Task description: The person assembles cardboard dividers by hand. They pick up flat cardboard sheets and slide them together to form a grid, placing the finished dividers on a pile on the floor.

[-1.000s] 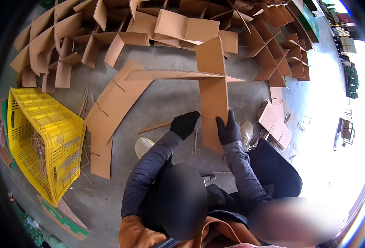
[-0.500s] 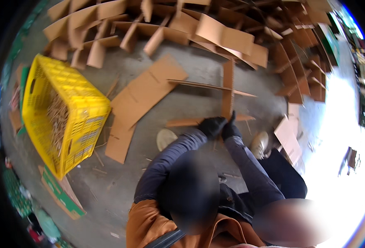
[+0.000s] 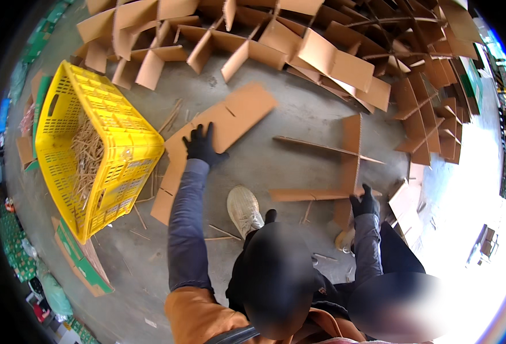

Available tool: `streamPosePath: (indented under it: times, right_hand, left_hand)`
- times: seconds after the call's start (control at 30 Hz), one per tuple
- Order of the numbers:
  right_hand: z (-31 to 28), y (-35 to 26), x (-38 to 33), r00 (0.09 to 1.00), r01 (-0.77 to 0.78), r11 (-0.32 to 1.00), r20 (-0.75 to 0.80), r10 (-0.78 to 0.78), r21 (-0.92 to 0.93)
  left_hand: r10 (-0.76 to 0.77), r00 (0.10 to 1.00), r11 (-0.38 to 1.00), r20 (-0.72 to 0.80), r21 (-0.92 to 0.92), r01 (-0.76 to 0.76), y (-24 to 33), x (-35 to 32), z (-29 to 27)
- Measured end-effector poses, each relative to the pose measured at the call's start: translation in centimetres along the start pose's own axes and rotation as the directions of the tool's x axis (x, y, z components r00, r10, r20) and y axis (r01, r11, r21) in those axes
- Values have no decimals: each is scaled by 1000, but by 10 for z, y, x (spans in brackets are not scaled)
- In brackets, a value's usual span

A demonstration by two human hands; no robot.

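My left hand (image 3: pixel 203 147), in a black glove, is stretched forward with fingers spread over a flat brown cardboard strip (image 3: pixel 238 117) with short slits. How firmly it touches the strip cannot be seen. My right hand (image 3: pixel 365 203), gloved too, is beside a partly assembled cardboard divider (image 3: pixel 351 137), near where its long strip meets a crosspiece (image 3: pixel 307 195). Its thumb and forefinger look apart; contact with the divider is unclear. A second crosspiece (image 3: pixel 316 145) runs through the long strip farther away.
A yellow plastic crate (image 3: pixel 129 143) lies on its side at left, with thin cardboard scraps (image 3: pixel 86 152) inside. Assembled dividers (image 3: pixel 207 46) are heaped along the far side and right. A green-and-brown cardboard piece (image 3: pixel 83 261) lies near the crate. Scraps litter the floor around my shoe (image 3: pixel 243 209).
My left hand has left the divider and reached left to the flat cardboard strip. My right hand remains by the divider, its fingers now apart. The whole view has shifted slightly.
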State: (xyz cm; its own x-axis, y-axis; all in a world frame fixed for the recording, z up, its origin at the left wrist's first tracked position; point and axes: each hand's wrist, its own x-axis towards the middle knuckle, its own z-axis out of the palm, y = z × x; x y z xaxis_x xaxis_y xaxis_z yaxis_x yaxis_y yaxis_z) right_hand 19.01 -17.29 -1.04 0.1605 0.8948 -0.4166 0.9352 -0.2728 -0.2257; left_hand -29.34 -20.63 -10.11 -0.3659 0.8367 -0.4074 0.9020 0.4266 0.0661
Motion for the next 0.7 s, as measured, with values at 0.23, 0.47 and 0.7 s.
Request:
streamPosePath:
  times: [0.23,0.47,0.7]
  right_hand:
    - [22,-117,-8,940,136,614,94,-327,777]
    - [-18,-158,9,952,303,554,-275,-136,776]
    - [-28,-108,43,906,415,787,-134,-401,457]
  left_hand:
    - [-118,993,773,-11,-628,85,19,-56,-57]
    - [550,652,486,-522,-435,-758,173,-109,-84]
    - [657,661,709,-363,-1,-705,195,-3,-12]
